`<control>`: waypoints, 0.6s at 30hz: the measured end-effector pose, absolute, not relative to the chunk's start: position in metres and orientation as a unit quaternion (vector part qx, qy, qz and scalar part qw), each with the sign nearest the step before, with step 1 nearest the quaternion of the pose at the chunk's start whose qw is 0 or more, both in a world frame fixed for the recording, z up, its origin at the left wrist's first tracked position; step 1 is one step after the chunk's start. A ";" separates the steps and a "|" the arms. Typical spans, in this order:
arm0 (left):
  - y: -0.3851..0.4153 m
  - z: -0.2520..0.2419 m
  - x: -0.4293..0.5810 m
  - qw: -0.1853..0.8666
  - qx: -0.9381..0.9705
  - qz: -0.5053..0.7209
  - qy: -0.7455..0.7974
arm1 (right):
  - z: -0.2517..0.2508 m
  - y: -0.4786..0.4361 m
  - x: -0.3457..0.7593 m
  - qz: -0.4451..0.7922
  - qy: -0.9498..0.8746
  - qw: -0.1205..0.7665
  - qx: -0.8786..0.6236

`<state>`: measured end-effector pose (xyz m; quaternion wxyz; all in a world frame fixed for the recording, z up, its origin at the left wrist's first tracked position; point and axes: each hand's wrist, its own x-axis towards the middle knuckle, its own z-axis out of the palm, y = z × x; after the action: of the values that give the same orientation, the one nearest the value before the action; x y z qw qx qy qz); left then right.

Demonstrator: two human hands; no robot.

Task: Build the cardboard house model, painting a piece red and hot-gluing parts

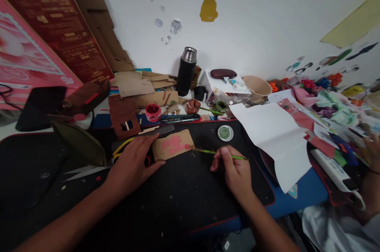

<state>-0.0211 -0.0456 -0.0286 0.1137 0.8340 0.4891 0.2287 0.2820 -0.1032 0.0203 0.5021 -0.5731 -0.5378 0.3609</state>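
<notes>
A small piece of cardboard (pixel 175 144) lies on the black mat, its middle covered in uneven pink paint. My left hand (pixel 130 165) holds its left end, thumb at the lower corner and fingers at the upper one. In my right hand (pixel 234 168) is a thin green-handled paintbrush (pixel 208 151), its tip touching the pink paint near the right edge. Beyond the cardboard stands an open jar of red paint (pixel 153 113). A small white lid with green paint (pixel 225 133) sits above my right hand. Scissors (pixel 86 171) lie beside my left hand, their handles partly hidden.
Behind stand a black thermos (pixel 186 71), a brown paint jar (pixel 193 106) and a green paint jar (pixel 220 108). White paper (pixel 276 137) covers the right side. A power strip (pixel 334 170) and another person's arm (pixel 371 180) are farther right.
</notes>
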 end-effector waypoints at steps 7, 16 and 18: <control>-0.045 -0.029 -0.022 0.123 0.831 0.229 0.492 | 0.013 -0.091 0.263 0.393 -0.529 0.510 -0.553; -0.045 -0.030 -0.021 0.130 0.828 0.240 0.490 | 0.022 -0.087 0.278 0.373 -0.515 0.510 -0.580; -0.045 -0.031 -0.021 0.130 0.826 0.241 0.493 | 0.020 -0.087 0.275 0.386 -0.509 0.512 -0.574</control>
<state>-0.0212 -0.0450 -0.0306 0.1297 0.8256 0.4933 0.2412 0.2750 -0.0867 0.0196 0.5125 -0.5741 -0.5086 0.3861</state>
